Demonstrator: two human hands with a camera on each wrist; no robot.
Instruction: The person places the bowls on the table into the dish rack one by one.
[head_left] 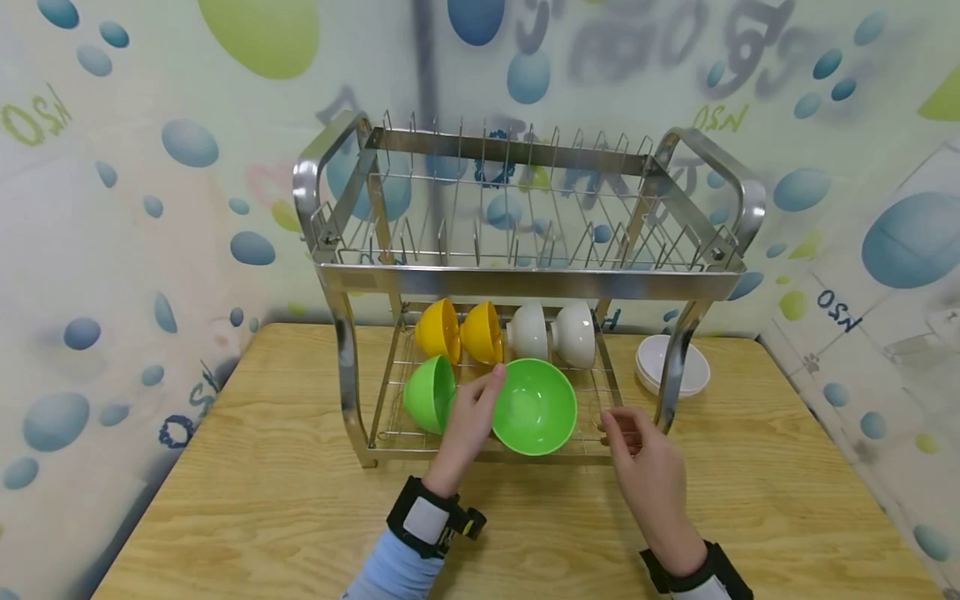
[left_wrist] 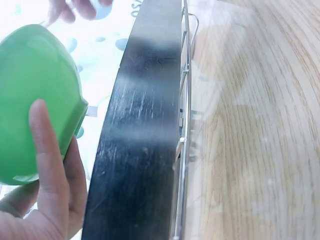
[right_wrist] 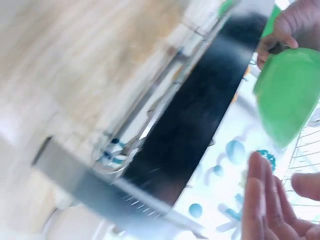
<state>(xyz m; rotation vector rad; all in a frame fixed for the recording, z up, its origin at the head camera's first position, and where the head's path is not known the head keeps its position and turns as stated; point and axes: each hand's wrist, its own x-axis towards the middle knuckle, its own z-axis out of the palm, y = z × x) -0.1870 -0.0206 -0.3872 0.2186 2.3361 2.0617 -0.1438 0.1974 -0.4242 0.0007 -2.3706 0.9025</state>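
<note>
A green bowl (head_left: 534, 407) is held at its left side by my left hand (head_left: 467, 421), its inside facing me in the head view. Thumb and fingers pinch the bowl near its rim, as the left wrist view of the bowl (left_wrist: 37, 100) shows. To the left, another green bowl (head_left: 429, 395) stands on its side on the dish rack's lower shelf (head_left: 390, 429). My right hand (head_left: 654, 479) is apart from the held bowl, by the shelf's right front. Nothing is in its fingers (right_wrist: 256, 187), which look fairly straight in the right wrist view.
Behind stand two yellow bowls (head_left: 437, 329) and two white bowls (head_left: 574, 335) on the lower shelf. The metal rack's upper tier (head_left: 525, 283) overhangs them. White bowls (head_left: 673, 367) are stacked on the wooden table (head_left: 247, 483) to the right, beyond the rack leg.
</note>
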